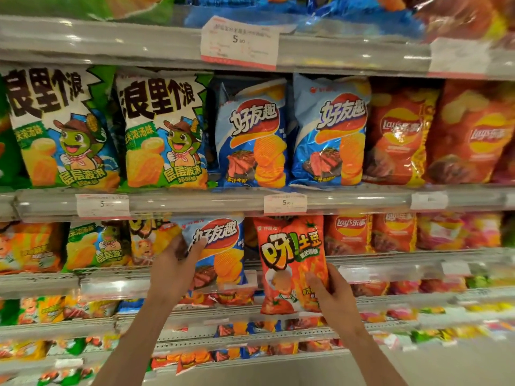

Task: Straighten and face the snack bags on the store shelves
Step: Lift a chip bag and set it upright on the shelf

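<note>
The red tomato bag (292, 263) is out in front of the third shelf, at about 5 o'clock from centre. My right hand (330, 295) pinches its lower right edge, and it isn't seated yet. At 9 o'clock from it, my left hand (174, 267) grips the blue steak-flavour bag (220, 252). The shelf above at 12 o'clock looks mostly faced, but the lower rows look messy.

shelves (195, 201) grey, tiered | snack bags (328, 135) upright in rows | price tags (284, 203) on rails
</note>
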A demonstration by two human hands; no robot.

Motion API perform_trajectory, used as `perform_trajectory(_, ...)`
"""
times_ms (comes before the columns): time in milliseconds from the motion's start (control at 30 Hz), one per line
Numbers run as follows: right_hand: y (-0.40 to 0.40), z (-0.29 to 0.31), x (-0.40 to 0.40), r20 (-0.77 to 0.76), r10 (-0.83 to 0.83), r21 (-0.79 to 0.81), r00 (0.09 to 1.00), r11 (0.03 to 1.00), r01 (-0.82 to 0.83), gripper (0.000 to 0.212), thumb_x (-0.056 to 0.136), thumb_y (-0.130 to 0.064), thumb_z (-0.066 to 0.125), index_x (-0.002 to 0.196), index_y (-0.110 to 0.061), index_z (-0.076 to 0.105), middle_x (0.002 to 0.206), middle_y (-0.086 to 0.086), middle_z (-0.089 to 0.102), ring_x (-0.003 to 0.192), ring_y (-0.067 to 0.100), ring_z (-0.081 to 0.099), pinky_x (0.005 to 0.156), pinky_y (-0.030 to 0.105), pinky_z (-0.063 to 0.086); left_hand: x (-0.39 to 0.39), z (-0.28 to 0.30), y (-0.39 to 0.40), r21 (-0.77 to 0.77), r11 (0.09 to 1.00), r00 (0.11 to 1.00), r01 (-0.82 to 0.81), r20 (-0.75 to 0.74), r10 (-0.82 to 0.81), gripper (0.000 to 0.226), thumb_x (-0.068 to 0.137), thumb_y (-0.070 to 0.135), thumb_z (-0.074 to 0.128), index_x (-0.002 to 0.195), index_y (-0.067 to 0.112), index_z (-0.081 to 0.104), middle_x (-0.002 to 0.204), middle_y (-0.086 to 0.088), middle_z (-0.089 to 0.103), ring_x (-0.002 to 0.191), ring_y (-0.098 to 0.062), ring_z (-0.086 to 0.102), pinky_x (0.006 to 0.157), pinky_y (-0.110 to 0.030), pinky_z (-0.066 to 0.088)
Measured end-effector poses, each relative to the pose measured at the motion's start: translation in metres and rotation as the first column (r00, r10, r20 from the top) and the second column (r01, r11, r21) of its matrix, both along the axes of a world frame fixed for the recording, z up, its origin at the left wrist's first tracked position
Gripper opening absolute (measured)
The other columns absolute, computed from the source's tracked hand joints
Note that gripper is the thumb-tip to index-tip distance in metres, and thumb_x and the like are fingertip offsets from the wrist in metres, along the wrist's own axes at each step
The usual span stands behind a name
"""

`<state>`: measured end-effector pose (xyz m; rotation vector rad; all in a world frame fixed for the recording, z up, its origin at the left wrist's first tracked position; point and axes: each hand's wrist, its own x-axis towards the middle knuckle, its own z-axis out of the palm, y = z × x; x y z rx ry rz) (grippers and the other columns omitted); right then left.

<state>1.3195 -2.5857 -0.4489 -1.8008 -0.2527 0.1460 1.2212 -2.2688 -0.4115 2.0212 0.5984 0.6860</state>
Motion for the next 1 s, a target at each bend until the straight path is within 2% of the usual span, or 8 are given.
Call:
perform_trajectory(167,0.01,0.002,0.001,-0.028,-0.012,0.033,1.0,0.999,0.013,0.029,0.097,-0.041,0.061,0.119,-0.023,0.067,0.089,-0.025,0.075,0.081,-0.006,0.071,0.066,0.009,0.052,0.032,0.006,-0.003,0.074,0.997,0.997,0.012,-0.078,-0.006,0.032,0.098,0.053,0.056,0.108,0.025,0.066,0.056,0.004,0.062,0.048,-0.008,0.058,0.045,-0.023,0.035)
perform_trajectory(400,0.022,0.002,0.0,-0.044,-0.045,0.033,0.998,0.998,0.046,0.025,0.1,-0.034,0.063,0.118,-0.018,0.068,0.085,-0.027,0.074,0.077,-0.009,0.07,0.06,0.008,0.05,0.062,0.01,0.003,0.072,0.996,0.992,-0.056,-0.106,0.063,0.05,0.099,0.054,0.053,0.112,0.008,0.064,0.069,-0.008,0.065,0.064,-0.03,0.067,0.054,-0.034,0.043)
perform_trajectory(467,0.024,0.001,-0.001,-0.05,-0.042,0.039,0.998,0.998,0.044,0.024,0.101,-0.031,0.062,0.118,-0.015,0.067,0.08,-0.028,0.073,0.074,-0.01,0.068,0.06,0.007,0.05,0.063,0.008,0.001,0.073,0.996,0.995,-0.045,-0.09,0.052,0.056,0.096,0.059,0.052,0.12,0.01,0.062,0.078,-0.005,0.068,0.064,-0.021,0.066,0.057,-0.032,0.045)
perform_trajectory(567,0.026,0.001,-0.002,-0.055,-0.034,0.04,0.998,0.999,0.036,0.026,0.101,-0.033,0.062,0.118,-0.015,0.067,0.075,-0.029,0.071,0.07,-0.011,0.065,0.061,0.008,0.049,0.054,-0.004,-0.006,-0.02,0.993,0.992,0.117,-0.047,-0.118,0.065,0.086,0.058,0.069,0.139,0.029,0.047,0.097,0.022,0.067,0.073,0.006,0.064,0.066,-0.016,0.05)
perform_trajectory(667,0.026,0.002,-0.002,-0.07,-0.033,0.055,0.997,0.998,0.037,0.027,0.1,-0.033,0.062,0.12,-0.015,0.067,0.079,-0.026,0.073,0.074,-0.009,0.068,0.064,0.009,0.051,0.047,-0.018,-0.009,-0.083,0.976,0.974,0.201,-0.088,-0.208,0.092,0.076,0.047,0.086,0.15,0.038,0.031,0.104,0.029,0.065,0.084,0.006,0.066,0.072,-0.015,0.05)
perform_trajectory(733,0.025,0.004,-0.002,-0.086,-0.031,0.063,0.996,0.997,0.036,0.026,0.1,-0.034,0.062,0.12,-0.018,0.067,0.084,-0.024,0.075,0.078,-0.007,0.07,0.064,0.01,0.052,0.051,-0.018,-0.008,-0.06,0.984,0.982,0.166,-0.082,-0.171,0.089,0.075,0.046,0.087,0.147,0.035,0.036,0.102,0.034,0.06,0.084,0.009,0.064,0.069,-0.012,0.047)
perform_trajectory(833,0.026,0.006,-0.002,-0.089,-0.02,0.05,0.996,0.998,0.025,0.023,0.099,-0.037,0.062,0.117,-0.024,0.067,0.088,-0.023,0.076,0.081,-0.005,0.071,0.065,0.011,0.052,0.061,-0.012,-0.009,-0.043,0.995,0.993,0.09,-0.075,-0.093,0.082,0.075,0.049,0.086,0.141,0.028,0.042,0.101,0.022,0.065,0.098,-0.017,0.069,0.077,-0.028,0.052)
perform_trajectory(1000,0.027,0.008,-0.006,-0.064,-0.011,0.027,0.998,1.0,0.013,0.014,0.1,-0.038,0.061,0.113,-0.035,0.065,0.092,-0.02,0.076,0.084,0.002,0.072,0.066,0.013,0.053,0.072,-0.007,-0.011,-0.032,0.999,0.999,0.028,-0.03,-0.029,0.077,0.079,0.038,0.087,0.141,0.02,0.045,0.122,0.0,0.07,0.112,-0.031,0.068,0.089,-0.034,0.052)
